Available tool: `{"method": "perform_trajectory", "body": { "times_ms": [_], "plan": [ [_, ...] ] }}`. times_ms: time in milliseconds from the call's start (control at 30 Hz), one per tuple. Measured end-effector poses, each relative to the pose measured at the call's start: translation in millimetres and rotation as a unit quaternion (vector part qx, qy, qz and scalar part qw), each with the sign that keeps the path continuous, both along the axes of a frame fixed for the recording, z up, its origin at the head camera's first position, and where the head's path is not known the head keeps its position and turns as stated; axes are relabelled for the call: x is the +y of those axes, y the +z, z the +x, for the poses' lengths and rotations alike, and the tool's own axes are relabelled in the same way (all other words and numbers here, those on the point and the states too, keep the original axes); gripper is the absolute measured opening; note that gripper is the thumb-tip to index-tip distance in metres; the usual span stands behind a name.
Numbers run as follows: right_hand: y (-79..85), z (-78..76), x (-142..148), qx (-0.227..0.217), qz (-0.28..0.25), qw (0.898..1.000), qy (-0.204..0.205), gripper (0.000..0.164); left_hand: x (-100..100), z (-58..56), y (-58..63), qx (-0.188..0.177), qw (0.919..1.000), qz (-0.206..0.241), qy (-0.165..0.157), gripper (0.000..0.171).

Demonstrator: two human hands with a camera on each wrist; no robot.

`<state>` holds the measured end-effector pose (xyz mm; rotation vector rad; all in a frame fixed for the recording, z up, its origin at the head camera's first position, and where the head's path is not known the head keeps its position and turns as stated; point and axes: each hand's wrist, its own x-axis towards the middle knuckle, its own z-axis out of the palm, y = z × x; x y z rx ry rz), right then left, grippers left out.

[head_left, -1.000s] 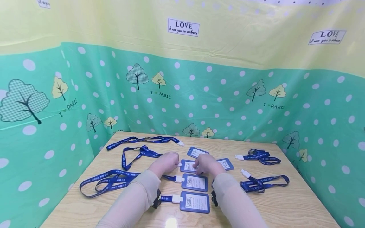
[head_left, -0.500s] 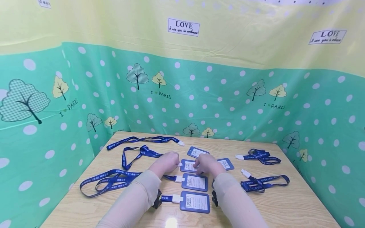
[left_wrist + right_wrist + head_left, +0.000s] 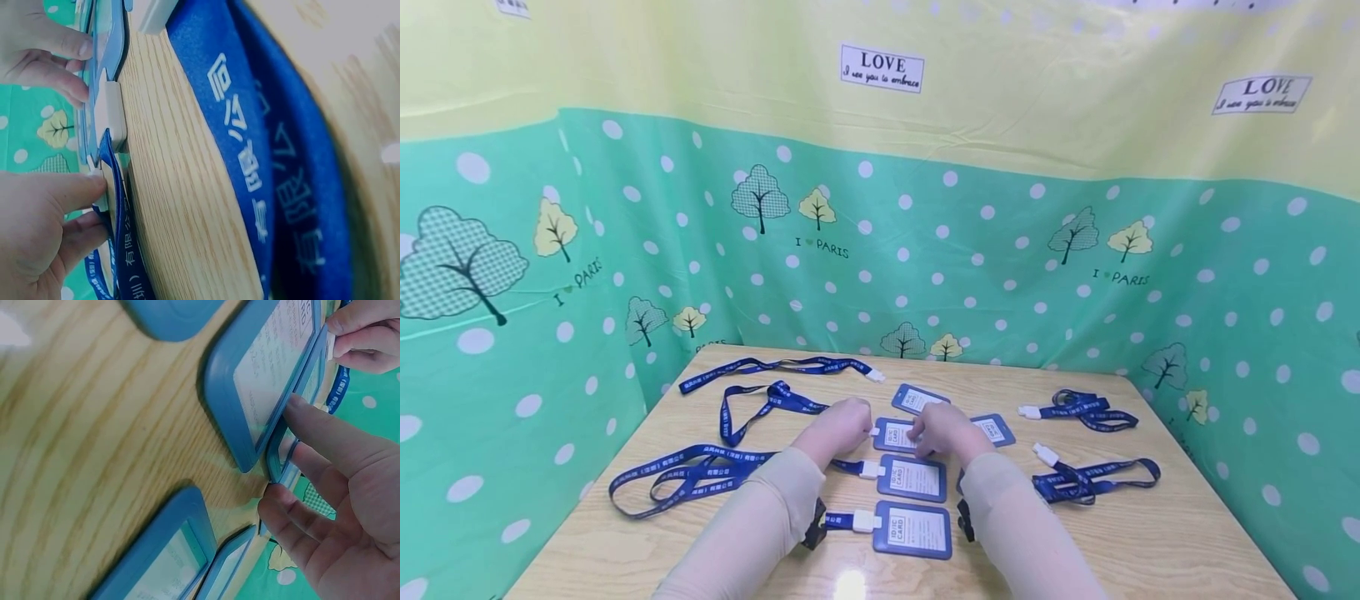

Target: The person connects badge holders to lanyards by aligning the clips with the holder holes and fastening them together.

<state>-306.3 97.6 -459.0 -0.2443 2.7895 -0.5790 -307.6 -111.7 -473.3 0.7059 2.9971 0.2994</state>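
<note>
In the head view my left hand [image 3: 842, 427] is at the left end of a blue ID badge holder [image 3: 891, 435], and my right hand [image 3: 946, 429] is over its right end. The left wrist view shows the left thumb and fingers pinching a small white clip [image 3: 100, 201] on a blue lanyard [image 3: 128, 244]. My right thumb and fingers grip the holder's edge [image 3: 275, 459] in the right wrist view. Nearer the body lie two more badge holders, the middle one [image 3: 912, 479] and the front one [image 3: 917, 531], each joined to a lanyard by a white clip [image 3: 865, 522].
A loose badge holder [image 3: 917, 398] lies behind the hands, another [image 3: 994, 430] just right of the right hand. Lanyards [image 3: 685, 479] spread over the table's left; two more, a rear one [image 3: 1082, 412] and a nearer one [image 3: 1105, 479], lie right. A patterned curtain [image 3: 925, 250] surrounds the wooden table [image 3: 1187, 550].
</note>
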Motion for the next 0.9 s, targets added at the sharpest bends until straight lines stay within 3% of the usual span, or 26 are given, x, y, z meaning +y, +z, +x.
{"method": "perform_trajectory", "body": {
  "times_ms": [467, 900],
  "plan": [
    [0.6, 0.5, 1.0, -0.003, -0.009, 1.0, 0.002, 0.027, 0.0, -3.9, -6.5, -0.002, 0.9999, -0.002, 0.01, 0.008],
    [2.7, 1.8, 1.0, -0.003, -0.011, 1.0, 0.001, 0.028, 2.1, -3.1, -5.2, -0.006, 0.9996, 0.001, 0.028, 0.006]
  ]
}}
